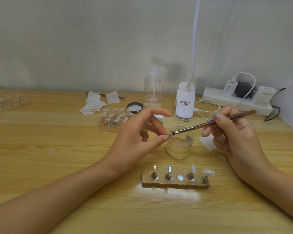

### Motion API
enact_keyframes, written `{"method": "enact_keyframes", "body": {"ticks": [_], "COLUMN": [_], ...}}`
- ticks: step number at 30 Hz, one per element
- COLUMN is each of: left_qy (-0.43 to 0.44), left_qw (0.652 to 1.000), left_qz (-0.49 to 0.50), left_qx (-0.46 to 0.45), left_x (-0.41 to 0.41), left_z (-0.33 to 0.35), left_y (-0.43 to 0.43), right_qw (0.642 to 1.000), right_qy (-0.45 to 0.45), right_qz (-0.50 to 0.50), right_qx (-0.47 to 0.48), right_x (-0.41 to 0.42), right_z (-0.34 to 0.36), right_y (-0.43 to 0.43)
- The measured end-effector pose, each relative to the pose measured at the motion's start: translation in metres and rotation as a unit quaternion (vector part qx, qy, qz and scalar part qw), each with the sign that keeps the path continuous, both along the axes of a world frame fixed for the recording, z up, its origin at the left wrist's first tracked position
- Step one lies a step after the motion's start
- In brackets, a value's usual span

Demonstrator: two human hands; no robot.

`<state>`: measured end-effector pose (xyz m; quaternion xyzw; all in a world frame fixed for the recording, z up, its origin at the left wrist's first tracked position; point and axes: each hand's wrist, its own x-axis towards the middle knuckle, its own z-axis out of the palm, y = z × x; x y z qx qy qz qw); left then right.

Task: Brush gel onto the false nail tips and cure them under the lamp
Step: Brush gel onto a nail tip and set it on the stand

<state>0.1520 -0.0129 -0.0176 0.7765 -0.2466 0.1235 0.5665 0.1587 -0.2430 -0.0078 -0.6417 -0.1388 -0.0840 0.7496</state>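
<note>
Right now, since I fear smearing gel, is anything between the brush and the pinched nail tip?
Nothing visible: the brush bristles touch the nail tip that the left hand pinches above the open jar.

soft even light, glare patch on the wooden table (41, 135), wide-angle bowing at edges.

1. The table (57, 149) is light yellow-tan wood with darker grain streaks.
2. The brush (227, 118) has a reddish-brown handle and a silver ferrule.
3. The false nail tip (168, 133) at the bristles is pale and translucent.
4. The jar (178, 147) is clear glass.
5. The lamp (184, 108) is white with a red-and-black label.
6. The power strip (215, 97) is white.
7. The lid (134, 103) is black.
</note>
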Motion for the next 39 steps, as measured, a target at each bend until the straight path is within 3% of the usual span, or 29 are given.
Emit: {"method": "enact_keyframes", "body": {"ticks": [39], "left_qy": [0.000], "left_qw": [1.000], "left_qz": [0.004], "left_qx": [-0.001], "left_x": [0.0000], "left_z": [0.0002], "left_y": [-0.0001], "right_qw": [1.000], "right_qy": [0.007], "right_qz": [-0.002], "right_qx": [0.022], "right_x": [0.0009], "right_z": [0.0010], "right_y": [-0.0011]}}
